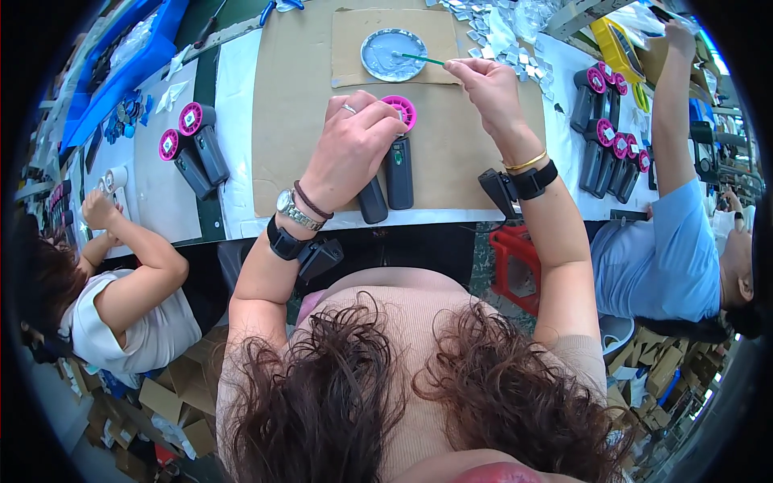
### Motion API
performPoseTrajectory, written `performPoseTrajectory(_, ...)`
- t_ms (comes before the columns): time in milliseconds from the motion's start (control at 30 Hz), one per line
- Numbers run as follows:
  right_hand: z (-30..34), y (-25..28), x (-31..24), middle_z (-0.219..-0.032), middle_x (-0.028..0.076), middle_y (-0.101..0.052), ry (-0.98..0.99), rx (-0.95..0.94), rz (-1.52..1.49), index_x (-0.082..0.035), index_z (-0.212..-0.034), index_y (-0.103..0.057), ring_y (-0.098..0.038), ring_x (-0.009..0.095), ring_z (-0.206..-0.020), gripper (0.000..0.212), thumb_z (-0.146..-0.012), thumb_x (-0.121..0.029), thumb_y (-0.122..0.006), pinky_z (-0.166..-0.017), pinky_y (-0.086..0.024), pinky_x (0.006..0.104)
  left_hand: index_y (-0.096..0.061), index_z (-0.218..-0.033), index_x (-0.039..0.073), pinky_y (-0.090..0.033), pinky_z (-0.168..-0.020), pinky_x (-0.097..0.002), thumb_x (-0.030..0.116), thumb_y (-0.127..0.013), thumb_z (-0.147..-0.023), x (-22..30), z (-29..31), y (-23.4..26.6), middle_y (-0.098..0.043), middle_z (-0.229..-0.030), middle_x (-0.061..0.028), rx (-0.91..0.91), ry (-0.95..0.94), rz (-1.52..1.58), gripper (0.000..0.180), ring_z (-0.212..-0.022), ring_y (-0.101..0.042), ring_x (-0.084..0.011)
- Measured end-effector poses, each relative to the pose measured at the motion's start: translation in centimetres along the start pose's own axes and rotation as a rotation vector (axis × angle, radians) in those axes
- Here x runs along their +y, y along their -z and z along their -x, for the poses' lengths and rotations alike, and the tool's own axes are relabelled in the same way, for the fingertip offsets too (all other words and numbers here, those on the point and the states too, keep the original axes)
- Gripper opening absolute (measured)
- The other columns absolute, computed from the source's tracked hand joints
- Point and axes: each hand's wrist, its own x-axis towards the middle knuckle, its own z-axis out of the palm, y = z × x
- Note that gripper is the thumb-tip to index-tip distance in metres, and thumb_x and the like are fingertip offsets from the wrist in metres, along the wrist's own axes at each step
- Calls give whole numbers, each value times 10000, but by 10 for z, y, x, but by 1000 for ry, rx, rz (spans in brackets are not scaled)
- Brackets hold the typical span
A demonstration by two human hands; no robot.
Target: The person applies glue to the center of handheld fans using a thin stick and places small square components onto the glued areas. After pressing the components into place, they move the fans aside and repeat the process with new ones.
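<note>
My right hand (493, 95) pinches a thin green stick (423, 59). The stick's far end reaches into a round shallow dish (394, 76) of grey paste, on a cardboard piece. Bent fingers of my left hand (353, 143) curl over two dark grey handheld devices lying side by side. The right-hand device (400, 179) has a pink slotted round head (400, 111), and my left fingertips are at its edge. Only the lower handle of the other device (372, 201) shows; my left hand hides its upper end. Whatever those fingers grip is hidden.
More pink-headed devices stand at left (201, 149) and right (600, 149). Small silvery square pieces (523, 60) and clear plastic lie at the back right. A blue tray (137, 56) is far left. Co-workers sit on both sides; a red stool (515, 266) is under the table.
</note>
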Motion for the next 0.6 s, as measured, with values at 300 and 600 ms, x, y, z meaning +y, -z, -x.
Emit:
performPoseTrajectory(300, 13, 16, -37, -744, -111, -571, -24, -16, -270, -30, -1105, -854, -406, 3, -630, 228, -1001, -233, -854, -558, -276, 199, -808, -1080, 104, -438, -1047, -400, 93, -783, -929, 12, 9, 5, -756, -1177, -14, 15, 55, -43, 154, -1163, -669, -225)
performPoseTrajectory(600, 21, 17, -20, -742, -113, -530, -152, -8, -214, -19, -1079, -833, -373, 3, -629, 190, -1028, -202, -820, -556, -256, 216, -793, -1189, 117, -442, -1035, -408, 126, -775, -961, 12, 20, 3, -752, -1180, -19, 41, 79, -67, 230, -1176, -667, -229)
